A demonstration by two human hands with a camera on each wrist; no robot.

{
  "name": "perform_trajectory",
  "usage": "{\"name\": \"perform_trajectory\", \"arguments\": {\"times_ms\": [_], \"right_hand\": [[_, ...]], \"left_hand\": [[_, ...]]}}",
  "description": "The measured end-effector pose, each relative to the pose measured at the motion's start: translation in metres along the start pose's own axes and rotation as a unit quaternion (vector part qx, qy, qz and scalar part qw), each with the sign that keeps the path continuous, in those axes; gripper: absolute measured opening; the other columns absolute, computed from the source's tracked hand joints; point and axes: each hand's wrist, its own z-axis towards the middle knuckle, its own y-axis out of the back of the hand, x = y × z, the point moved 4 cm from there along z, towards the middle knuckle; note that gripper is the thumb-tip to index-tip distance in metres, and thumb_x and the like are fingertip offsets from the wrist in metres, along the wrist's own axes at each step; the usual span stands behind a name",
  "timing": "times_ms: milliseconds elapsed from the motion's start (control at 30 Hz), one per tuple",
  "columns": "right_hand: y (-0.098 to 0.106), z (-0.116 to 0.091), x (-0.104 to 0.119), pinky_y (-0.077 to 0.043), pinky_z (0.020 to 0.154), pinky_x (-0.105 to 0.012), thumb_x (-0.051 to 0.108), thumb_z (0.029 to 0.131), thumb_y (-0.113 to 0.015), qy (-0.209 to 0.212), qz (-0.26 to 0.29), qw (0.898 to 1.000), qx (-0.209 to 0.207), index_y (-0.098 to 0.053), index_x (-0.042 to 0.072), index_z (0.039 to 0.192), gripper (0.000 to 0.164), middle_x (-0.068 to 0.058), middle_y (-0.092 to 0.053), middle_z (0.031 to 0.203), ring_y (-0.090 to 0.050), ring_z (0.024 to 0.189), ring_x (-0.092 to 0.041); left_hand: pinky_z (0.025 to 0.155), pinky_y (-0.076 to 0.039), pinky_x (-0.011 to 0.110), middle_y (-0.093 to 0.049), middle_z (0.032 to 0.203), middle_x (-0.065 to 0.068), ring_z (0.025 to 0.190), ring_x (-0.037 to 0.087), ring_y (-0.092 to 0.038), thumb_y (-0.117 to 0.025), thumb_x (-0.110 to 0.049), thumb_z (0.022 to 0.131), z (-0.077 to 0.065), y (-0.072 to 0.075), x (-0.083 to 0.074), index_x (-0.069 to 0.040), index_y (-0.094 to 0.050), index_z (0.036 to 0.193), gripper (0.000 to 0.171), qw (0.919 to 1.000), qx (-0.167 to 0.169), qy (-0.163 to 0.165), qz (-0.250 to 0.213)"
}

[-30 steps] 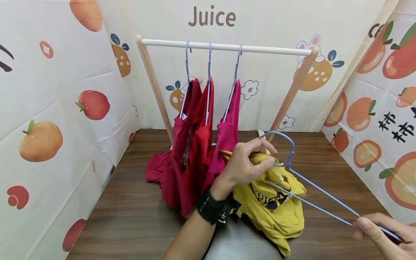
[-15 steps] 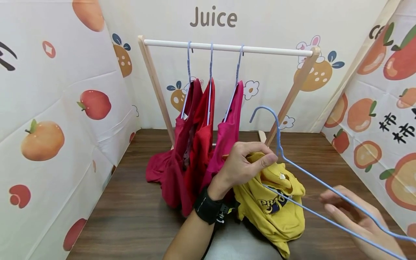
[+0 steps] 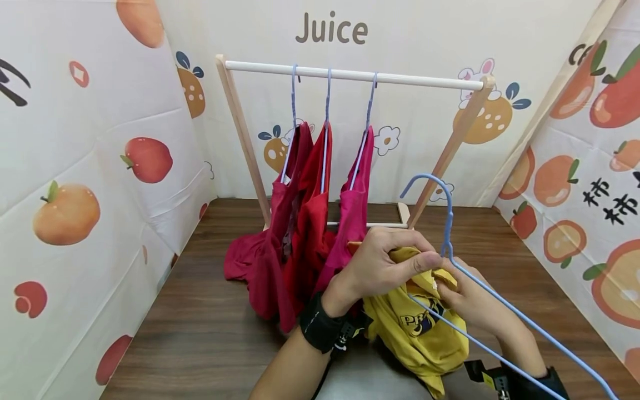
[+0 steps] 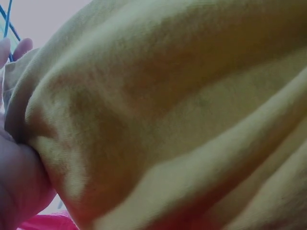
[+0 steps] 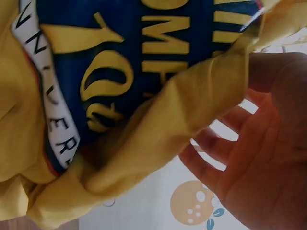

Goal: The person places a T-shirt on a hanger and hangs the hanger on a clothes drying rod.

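Note:
A yellow T-shirt [image 3: 412,347] with a dark blue printed emblem lies bunched on the table's right half. My left hand [image 3: 392,264] grips its upper left part, thumb and fingers meeting beside the neck of a light blue hanger [image 3: 449,219]. The hanger's hook points up, one end goes into the shirt, and the other end sticks out toward the lower right. Behind the hanger, my right hand [image 3: 475,300] pinches the shirt near its collar. In the right wrist view, fingers [image 5: 225,141] reach behind the cloth's edge. Yellow cloth [image 4: 158,110] fills most of the left wrist view.
A wooden rack with a white bar [image 3: 400,79] stands at the back. On it hang a dark red garment [image 3: 265,266], a red one [image 3: 311,233] and a magenta one [image 3: 354,216], close left of my left hand. Fruit-print cloth walls [image 3: 120,233] enclose the table.
My right hand let go of the hanger's outer end and moved left to the shirt's collar. The hanger swung its outer end nearer to me. My left hand stayed on the shirt.

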Motion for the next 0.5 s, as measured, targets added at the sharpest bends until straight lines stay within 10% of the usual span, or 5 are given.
{"name": "perform_trajectory", "arguments": {"times_ms": [233, 500], "right_hand": [[0.005, -0.009, -0.016, -0.038, 0.056, -0.024, -0.002, 0.094, -0.061, -0.067, -0.019, 0.997, -0.025, -0.069, 0.016, 0.114, 0.028, 0.002, -0.055, 0.081, -0.044, 0.069, -0.006], [0.039, -0.055, -0.044, -0.045, 0.060, -0.023, 0.001, 0.102, -0.055, -0.157, 0.141, 0.975, -0.073, -0.065, 0.010, 0.114, 0.017, 0.013, -0.067, 0.088, -0.059, 0.073, -0.004]], "left_hand": [[0.060, -0.042, 0.015, -0.071, 0.078, 0.000, 0.067, -0.003, -0.049, -0.070, -0.005, 0.093, -0.002, 0.007, 0.003, -0.006, -0.076, 0.090, 0.006, 0.9983, -0.033, 0.021, 0.043], [0.062, -0.041, 0.014, -0.069, 0.077, 0.000, 0.067, 0.002, -0.048, -0.069, -0.010, 0.096, -0.004, 0.017, 0.016, -0.005, -0.076, 0.092, 0.009, 0.9920, -0.063, 0.047, 0.099]]}}
